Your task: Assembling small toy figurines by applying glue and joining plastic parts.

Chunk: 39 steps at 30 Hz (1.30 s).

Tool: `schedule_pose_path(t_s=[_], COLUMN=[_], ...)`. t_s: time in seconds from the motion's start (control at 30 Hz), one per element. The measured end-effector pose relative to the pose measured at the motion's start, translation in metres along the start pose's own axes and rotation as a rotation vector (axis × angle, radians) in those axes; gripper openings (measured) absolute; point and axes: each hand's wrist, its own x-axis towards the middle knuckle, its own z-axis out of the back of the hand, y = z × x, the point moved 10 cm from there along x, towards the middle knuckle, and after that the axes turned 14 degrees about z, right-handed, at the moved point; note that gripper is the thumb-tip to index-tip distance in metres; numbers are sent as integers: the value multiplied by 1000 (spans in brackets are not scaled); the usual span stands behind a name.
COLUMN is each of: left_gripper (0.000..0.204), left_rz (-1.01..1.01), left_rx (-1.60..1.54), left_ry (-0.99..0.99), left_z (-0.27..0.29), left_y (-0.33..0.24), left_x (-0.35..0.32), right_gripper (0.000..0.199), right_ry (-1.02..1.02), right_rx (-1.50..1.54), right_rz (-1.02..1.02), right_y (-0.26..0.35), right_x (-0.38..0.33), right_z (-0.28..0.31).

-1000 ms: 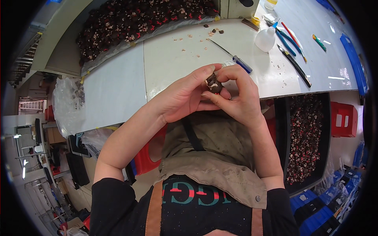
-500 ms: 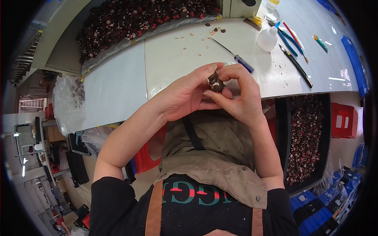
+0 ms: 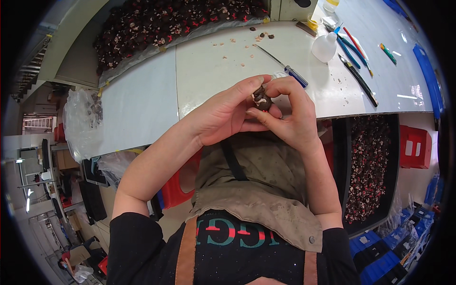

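Observation:
Between my two hands, over the table's near edge, is a small dark brown figurine [image 3: 262,100] with cream and red details. My left hand [image 3: 232,107] is closed round its left side, thumb on its top. The fingers of my right hand [image 3: 292,107] pinch it from the right, with the thumb at its lower part. Part of the figurine is hidden by my fingers. Just beyond my hands lies a screwdriver [image 3: 295,76] with a blue handle, beside a small clear item partly covered by my right hand.
A large heap of similar dark figurines [image 3: 142,33] fills a lined bin at the back left. More lie in a black tray [image 3: 395,175] at right. A white squeeze bottle [image 3: 324,47], pliers [image 3: 350,51], a craft knife [image 3: 358,80] and brushes lie on the table [image 3: 204,71], with pale scraps.
My hands keep nearly the same hold on the figurine. The whole view has shifted very slightly.

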Motion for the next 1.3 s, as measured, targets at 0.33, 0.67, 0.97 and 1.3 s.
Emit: schedule_pose_path(t_s=[0.33,0.67,0.97,1.3], left_gripper=[50,52,50,51], left_rz=[20,15,6,22], left_rx=[22,20,24,16], left_ry=[-7,-3,11,-9], left_z=[-4,-3,-2,0], left_y=[-1,-1,-1,3], left_x=[-1,0,1,-3], right_gripper=[39,39,39,39], right_ry=[-14,5,-12,-13], right_rx=[8,-16,-1,6], right_rz=[5,-2,-5,-9], right_y=[1,-1,-1,2], right_x=[0,-1,0,-2], right_z=[0,-1,0,-2])
